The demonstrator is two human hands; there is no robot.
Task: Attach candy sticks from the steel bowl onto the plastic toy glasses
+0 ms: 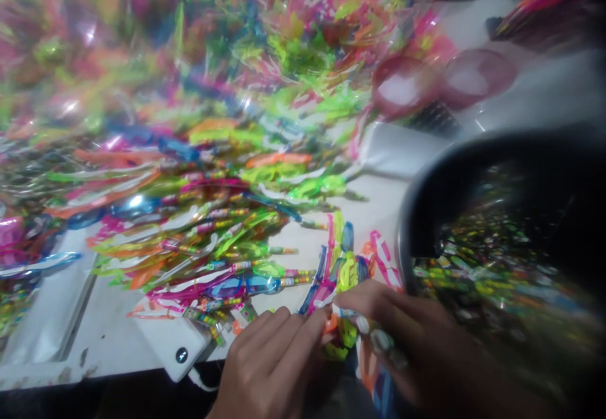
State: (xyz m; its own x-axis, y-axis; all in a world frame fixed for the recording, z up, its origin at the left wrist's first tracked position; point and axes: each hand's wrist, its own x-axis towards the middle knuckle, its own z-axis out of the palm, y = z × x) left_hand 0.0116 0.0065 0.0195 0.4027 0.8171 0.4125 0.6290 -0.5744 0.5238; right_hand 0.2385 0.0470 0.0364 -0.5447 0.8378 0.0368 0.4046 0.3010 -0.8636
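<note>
We have both hands low in the view, close together on one small plastic bundle (374,340) of orange, white and green pieces. The bundle sits at the near table edge, between the hands, and is partly hidden by the fingers. The left hand (267,362) is curled narrow, its fingertips pinching the bundle's left end. The right hand (398,334) is also narrow, holding the right end, though we can't see its exact grip.

The bundle's long axis seems to run roughly across the view, with its right end tipping down toward the person. An orange strip hangs below it, but the blur makes this a rough call.

Just beside the right hand stands a black basin (502,230) of small coloured bits. We judge that a knock from the right wrist could tip it and spill them. Loose strips could also snag the toy goggles (241,286) heaped just ahead and drag the pile. A tight pinch could tear the thin plastic. The white power bank (173,343) by the left hand has a cable that could catch too.
</note>
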